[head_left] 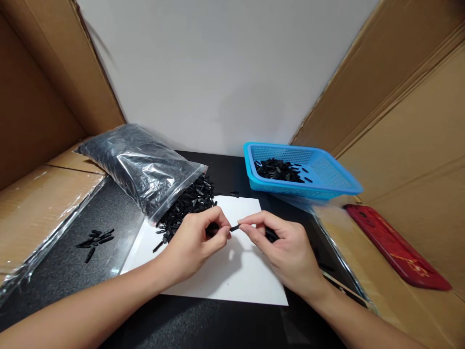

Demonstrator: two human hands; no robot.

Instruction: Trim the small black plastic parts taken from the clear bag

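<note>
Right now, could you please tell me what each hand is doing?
Left hand: closed, fingertips pinching one end of a small black piece.
Right hand: closed, pinching the other end of the same piece above the white sheet.

The left hand (192, 242) and right hand (286, 249) meet over a white sheet (232, 276) on the dark table (72, 261), fingers (247, 227) pinching a small black piece (235, 227) between them. At ten o'clock a clear bag (138, 165) spills black pieces (189, 203). At two o'clock a blue basket (327, 179) holds more. At nine o'clock lies a small cluster (96, 238).
</note>
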